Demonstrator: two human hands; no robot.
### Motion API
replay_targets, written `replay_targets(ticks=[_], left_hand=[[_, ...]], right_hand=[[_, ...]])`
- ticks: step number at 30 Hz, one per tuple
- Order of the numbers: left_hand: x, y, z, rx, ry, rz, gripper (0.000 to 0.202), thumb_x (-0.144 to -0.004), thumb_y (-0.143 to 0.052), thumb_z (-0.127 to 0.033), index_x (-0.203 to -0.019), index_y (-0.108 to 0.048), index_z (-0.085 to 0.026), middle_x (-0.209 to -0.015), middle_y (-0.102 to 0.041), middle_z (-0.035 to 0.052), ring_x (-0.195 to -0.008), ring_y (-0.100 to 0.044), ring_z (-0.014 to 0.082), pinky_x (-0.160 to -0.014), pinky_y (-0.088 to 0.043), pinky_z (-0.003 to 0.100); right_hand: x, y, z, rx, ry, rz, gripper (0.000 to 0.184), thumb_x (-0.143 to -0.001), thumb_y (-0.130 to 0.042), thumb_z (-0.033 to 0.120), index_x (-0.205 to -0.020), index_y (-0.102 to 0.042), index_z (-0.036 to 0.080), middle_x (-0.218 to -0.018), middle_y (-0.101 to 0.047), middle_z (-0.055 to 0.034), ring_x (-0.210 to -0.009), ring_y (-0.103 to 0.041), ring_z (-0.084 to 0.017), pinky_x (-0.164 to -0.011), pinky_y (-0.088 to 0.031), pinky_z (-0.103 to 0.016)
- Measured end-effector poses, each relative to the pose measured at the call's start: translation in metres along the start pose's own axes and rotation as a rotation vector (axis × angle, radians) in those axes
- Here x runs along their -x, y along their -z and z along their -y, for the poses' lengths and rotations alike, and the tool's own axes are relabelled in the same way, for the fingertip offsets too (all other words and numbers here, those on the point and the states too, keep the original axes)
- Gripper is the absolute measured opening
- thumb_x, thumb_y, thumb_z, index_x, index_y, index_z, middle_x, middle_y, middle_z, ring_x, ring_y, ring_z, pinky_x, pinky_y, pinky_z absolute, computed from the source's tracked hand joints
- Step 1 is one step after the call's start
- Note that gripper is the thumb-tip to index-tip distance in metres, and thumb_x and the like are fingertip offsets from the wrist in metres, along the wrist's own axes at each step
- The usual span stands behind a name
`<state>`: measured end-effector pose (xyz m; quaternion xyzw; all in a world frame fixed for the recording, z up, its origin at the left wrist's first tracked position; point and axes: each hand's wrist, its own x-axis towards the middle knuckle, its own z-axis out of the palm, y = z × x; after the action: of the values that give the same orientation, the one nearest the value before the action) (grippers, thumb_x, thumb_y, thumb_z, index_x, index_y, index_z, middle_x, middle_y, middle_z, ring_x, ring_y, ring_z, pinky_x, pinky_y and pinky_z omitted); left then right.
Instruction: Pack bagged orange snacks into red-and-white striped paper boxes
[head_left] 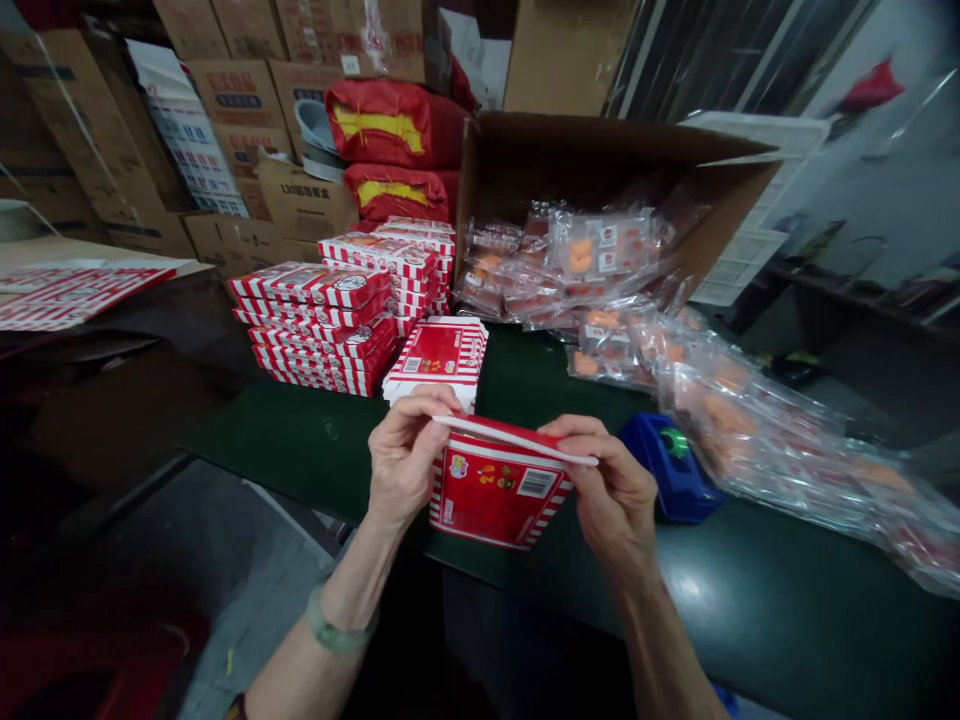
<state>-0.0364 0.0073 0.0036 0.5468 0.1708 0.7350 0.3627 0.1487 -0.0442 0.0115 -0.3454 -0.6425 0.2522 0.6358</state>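
Observation:
I hold a red-and-white striped carton [496, 492] upright above the near edge of the dark green table [780, 590]. My left hand [406, 462] pinches the left end of its open top flap, fingers closed. The fingers of my right hand [613, 492] close on the flap's right end. Just behind the carton lies a small pile of flat striped cartons [439, 357].
Stacks of striped boxes [322, 325] stand at the back left. A brown cardboard box [600, 170] on its side spills clear packets with orange contents [720, 390] along the right. A blue tape dispenser [671, 465] sits right of my hand. Cartons and red sacks [382, 125] fill the background.

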Motion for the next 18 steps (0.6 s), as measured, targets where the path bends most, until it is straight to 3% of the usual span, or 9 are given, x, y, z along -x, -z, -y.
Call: replay_targets(ticks=[3,5,9,12,15,18], left_hand=[[0.001,-0.001,-0.002,0.143,0.068,0.027,0.021,-0.078,-0.061,-0.039,-0.079,-0.063,-0.018,-0.093,-0.063,0.0076,-0.081,-0.063,0.0211,-0.070,-0.051,0.037],[0.001,-0.003,-0.004,0.114,0.075,0.003,0.025,-0.078,-0.060,-0.041,-0.076,-0.062,-0.017,-0.095,-0.064,0.0093,-0.083,-0.064,0.0223,-0.069,-0.051,0.036],[0.002,-0.010,-0.011,-0.097,0.119,0.010,0.012,-0.075,-0.069,-0.023,-0.081,-0.059,-0.017,-0.088,-0.068,0.0053,-0.082,-0.063,0.0166,-0.071,-0.049,0.027],[0.006,-0.017,-0.014,-0.155,0.135,-0.051,0.013,-0.077,-0.067,-0.024,-0.086,-0.063,-0.017,-0.082,-0.067,0.0027,-0.074,-0.061,0.0123,-0.069,-0.048,0.023],[0.009,-0.022,-0.014,-0.176,0.111,-0.178,0.010,-0.076,-0.068,-0.026,-0.080,-0.066,-0.017,-0.073,-0.066,0.0001,-0.067,-0.059,0.0103,-0.065,-0.046,0.021],[0.006,-0.025,-0.016,-0.127,0.162,-0.213,0.012,-0.071,-0.073,-0.027,-0.074,-0.067,-0.017,-0.067,-0.064,-0.0016,-0.060,-0.056,0.0084,-0.060,-0.045,0.019]], right_hand=[[0.000,0.008,0.007,0.033,-0.041,0.068,0.016,-0.089,-0.048,0.023,-0.098,-0.061,0.022,-0.112,-0.056,-0.0097,-0.106,-0.056,-0.021,-0.081,-0.050,-0.036],[0.000,0.008,0.009,0.015,-0.068,0.080,0.016,-0.087,-0.052,0.026,-0.100,-0.061,0.022,-0.115,-0.057,-0.0105,-0.107,-0.056,-0.021,-0.081,-0.050,-0.035],[-0.002,0.000,0.012,0.050,-0.140,-0.090,0.011,-0.079,-0.065,0.028,-0.085,-0.061,0.020,-0.098,-0.065,-0.0062,-0.086,-0.063,-0.017,-0.069,-0.052,-0.027],[-0.002,-0.007,0.017,0.148,-0.174,-0.144,0.010,-0.080,-0.064,0.030,-0.083,-0.061,0.020,-0.092,-0.066,-0.0039,-0.078,-0.063,-0.014,-0.065,-0.051,-0.024],[0.001,-0.012,0.025,0.240,-0.139,-0.178,0.010,-0.083,-0.059,0.030,-0.083,-0.061,0.020,-0.086,-0.066,-0.0021,-0.073,-0.061,-0.012,-0.063,-0.049,-0.022],[0.004,-0.012,0.030,0.279,-0.156,-0.168,0.012,-0.084,-0.058,0.031,-0.084,-0.061,0.020,-0.079,-0.064,-0.0006,-0.065,-0.058,-0.010,-0.056,-0.047,-0.020]])
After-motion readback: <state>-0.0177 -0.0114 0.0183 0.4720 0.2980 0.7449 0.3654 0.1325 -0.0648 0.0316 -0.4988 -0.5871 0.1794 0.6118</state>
